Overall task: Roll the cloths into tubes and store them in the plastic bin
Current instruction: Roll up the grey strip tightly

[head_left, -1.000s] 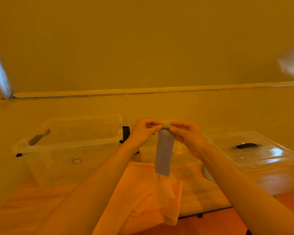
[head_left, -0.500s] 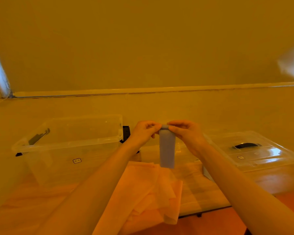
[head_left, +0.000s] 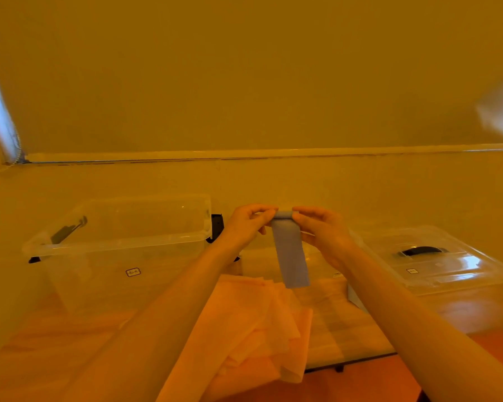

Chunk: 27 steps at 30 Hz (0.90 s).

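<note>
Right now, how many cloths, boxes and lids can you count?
Grey cloths: 1, the grey cloth, held up by the left hand and right hand.
Pale cloth piles: 1, the heap of pale cloths; its layers cannot be counted.
Clear bins: 1, the plastic bin.
Clear lids: 1, the lid.
Total: 4.

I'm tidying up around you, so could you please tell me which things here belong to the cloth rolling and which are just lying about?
In use:
grey cloth, pinched by left hand and right hand
orange cloths
open bin

Lying about:
bin lid
</note>
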Tool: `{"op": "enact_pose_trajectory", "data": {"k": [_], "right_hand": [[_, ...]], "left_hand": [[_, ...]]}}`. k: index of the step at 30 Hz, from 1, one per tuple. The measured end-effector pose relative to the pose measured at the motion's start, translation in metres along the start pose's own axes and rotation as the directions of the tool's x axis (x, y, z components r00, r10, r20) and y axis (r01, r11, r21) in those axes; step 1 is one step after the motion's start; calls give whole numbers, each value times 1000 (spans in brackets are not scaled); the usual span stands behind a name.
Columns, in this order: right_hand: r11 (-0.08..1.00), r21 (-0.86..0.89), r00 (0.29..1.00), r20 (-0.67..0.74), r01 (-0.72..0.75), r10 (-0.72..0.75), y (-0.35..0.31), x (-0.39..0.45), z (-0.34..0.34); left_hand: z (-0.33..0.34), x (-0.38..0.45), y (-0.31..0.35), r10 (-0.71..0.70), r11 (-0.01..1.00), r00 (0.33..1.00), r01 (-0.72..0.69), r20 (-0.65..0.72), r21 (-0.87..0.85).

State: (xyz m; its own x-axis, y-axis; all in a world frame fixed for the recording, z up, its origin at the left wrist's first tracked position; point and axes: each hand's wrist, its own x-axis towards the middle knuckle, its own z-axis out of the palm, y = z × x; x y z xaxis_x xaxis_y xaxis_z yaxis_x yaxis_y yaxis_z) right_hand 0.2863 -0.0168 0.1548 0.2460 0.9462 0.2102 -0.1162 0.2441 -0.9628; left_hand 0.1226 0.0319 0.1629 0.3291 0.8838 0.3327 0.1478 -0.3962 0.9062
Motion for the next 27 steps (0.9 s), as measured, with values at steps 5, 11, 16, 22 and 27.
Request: {"op": "enact_pose_trajectory", "data": {"k": [5, 11, 16, 22, 27], "right_hand": [[999, -20, 999, 25, 33, -32, 0, 1, -2], [997, -61, 999, -11, -35, 35, -1, -1, -2], [998, -59, 1000, -19, -6, 4, 0, 0, -3], [999, -53, 999, 42, 11, -9, 1, -1, -4], [999, -43, 998, 60, -27, 29, 1, -5, -2]], "left_hand": [[0, 1, 1, 28, 999, 1000, -28, 5, 24], [0, -1, 3, 101, 995, 995, -102, 24, 16], [1, -4, 5, 25, 1000, 999, -25, 40, 9], [4, -2, 4, -10, 999, 999, 8, 46, 48], [2, -3, 6, 61, 996, 996, -65, 61, 64]]}}
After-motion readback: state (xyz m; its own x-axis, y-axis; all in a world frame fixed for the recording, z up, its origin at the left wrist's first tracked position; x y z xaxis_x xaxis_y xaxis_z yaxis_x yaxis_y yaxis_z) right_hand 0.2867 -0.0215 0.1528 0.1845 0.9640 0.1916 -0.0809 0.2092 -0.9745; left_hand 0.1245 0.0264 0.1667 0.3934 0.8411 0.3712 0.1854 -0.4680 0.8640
